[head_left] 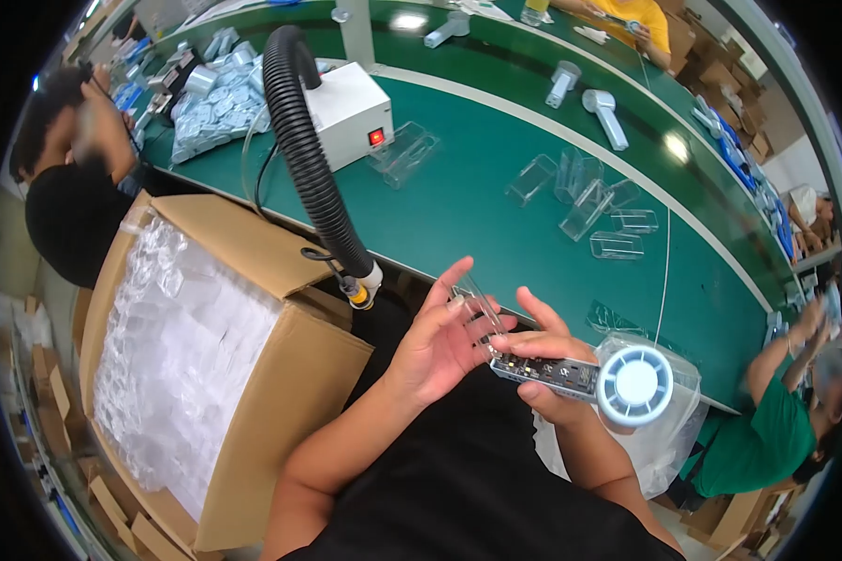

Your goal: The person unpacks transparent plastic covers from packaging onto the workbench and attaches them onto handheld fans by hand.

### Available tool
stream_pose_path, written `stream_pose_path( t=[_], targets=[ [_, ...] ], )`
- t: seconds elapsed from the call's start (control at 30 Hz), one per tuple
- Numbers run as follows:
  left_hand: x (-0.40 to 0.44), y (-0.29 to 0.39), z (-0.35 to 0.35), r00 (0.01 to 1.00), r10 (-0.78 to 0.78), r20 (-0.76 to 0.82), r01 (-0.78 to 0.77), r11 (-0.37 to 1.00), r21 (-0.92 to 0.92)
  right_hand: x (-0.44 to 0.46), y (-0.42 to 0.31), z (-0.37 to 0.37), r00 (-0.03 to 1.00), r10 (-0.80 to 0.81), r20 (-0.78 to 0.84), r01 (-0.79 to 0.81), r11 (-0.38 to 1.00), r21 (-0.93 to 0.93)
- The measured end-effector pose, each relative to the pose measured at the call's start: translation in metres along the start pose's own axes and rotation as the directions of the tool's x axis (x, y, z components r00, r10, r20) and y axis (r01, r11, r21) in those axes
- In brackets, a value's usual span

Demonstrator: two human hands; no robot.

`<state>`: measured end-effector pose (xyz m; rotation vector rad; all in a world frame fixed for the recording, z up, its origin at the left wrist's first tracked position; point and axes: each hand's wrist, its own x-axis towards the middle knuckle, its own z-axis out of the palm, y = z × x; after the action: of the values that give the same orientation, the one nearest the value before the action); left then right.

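Observation:
My right hand (pixel 554 353) grips a light blue handheld fan (pixel 634 385) by its handle, with the round head pointing right. The handle's side lies uncovered and shows a circuit board (pixel 547 371). Just left of it, my left hand (pixel 435 348) holds a clear plastic cover (pixel 478 301) between thumb and fingers, tilted upright. The cover's lower end is close to the handle's end; I cannot tell whether they touch. Several more clear covers (pixel 585 209) lie on the green table (pixel 496 252) ahead.
An open cardboard box (pixel 281 393) of clear plastic pieces (pixel 173 337) stands at left. A black hose (pixel 301 140) arches from a white machine (pixel 351 117). A bag of light blue parts (pixel 217 117) lies behind. Fans (pixel 608 120) rest on the conveyor. Co-workers sit left, right and opposite.

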<state>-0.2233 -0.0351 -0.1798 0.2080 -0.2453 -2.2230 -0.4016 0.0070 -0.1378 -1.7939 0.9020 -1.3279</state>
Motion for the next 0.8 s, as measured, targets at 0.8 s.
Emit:
stream_pose_path(
  t=[0.8],
  targets=[
    [-0.017,0.003,-0.067,0.96,-0.25,0.128,0.13,0.799,0.586,0.408,0.207,-0.092,0.898,0.294,0.327,0.073,0.634,-0.77]
  ],
)
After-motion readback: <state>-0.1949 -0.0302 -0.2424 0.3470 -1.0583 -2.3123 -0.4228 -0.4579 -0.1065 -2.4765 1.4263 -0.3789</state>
